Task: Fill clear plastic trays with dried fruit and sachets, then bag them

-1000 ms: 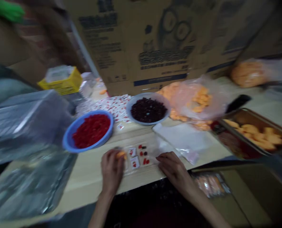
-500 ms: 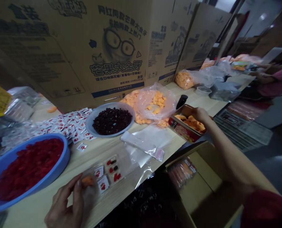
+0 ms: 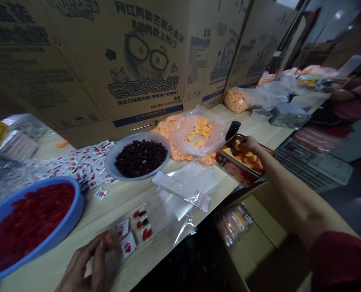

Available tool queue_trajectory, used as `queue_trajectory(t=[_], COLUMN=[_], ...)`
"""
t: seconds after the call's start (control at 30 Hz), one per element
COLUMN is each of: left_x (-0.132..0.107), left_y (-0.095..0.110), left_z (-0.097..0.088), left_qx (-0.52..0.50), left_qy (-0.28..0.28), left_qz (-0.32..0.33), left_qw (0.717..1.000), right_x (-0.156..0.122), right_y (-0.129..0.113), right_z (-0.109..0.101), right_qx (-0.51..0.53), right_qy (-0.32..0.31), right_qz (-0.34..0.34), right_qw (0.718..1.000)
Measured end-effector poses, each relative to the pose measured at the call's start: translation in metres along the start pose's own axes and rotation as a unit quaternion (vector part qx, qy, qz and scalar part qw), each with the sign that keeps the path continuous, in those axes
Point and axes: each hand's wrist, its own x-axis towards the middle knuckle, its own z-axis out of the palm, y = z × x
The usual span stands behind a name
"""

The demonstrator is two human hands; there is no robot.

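My left hand (image 3: 85, 263) pinches the near left end of a clear plastic tray (image 3: 151, 231) lying on the table. In the tray's compartments are white sachets (image 3: 128, 244) with red prints and small red and dark candies (image 3: 142, 222). An orange candy (image 3: 109, 239) shows at my left fingertips. My right hand (image 3: 251, 145) reaches into a rectangular tin (image 3: 233, 168) of orange candies (image 3: 251, 161); its fingers are closed on one orange piece near the tin's back left corner.
A blue basin (image 3: 79, 207) of red candies and a pale bowl (image 3: 107, 164) of dark ones stand behind the tray. Clear bags (image 3: 183, 188), sachets (image 3: 89, 160) and a bag of orange candies (image 3: 200, 129) lie around. Below right is an open carton (image 3: 259, 243). A co-worker sits far right.
My right hand has moved from the tin's back right rim to the left inside it and now has an orange candy at its fingertips. My left hand stays on the tray.
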Motion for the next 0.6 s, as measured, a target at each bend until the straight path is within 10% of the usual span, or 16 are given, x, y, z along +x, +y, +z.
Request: queue_trajectory(t=[0.2,0.4,0.6], left_x=[-0.008,-0.030,-0.016], left_y=[0.004,0.049,0.018], left_z=[-0.001,0.008,-0.019], left_qx=[-0.086,-0.234,-0.203], left_qy=[0.006,-0.115,-0.071], left_qz=[-0.021,0.013,-0.010], left_qw=[0.996,0.965,0.977], right_x=[-0.106,-0.252,-0.328], right_y=[-0.025,-0.102,-0.212], right_z=[-0.030,0.099,0.213], right_qx=[0.232,0.428,0.336], right_qy=[-0.013,-0.290,-0.532], right_qz=[-0.062,-0.114,-0.341], right_qw=[0.971,0.848,0.699])
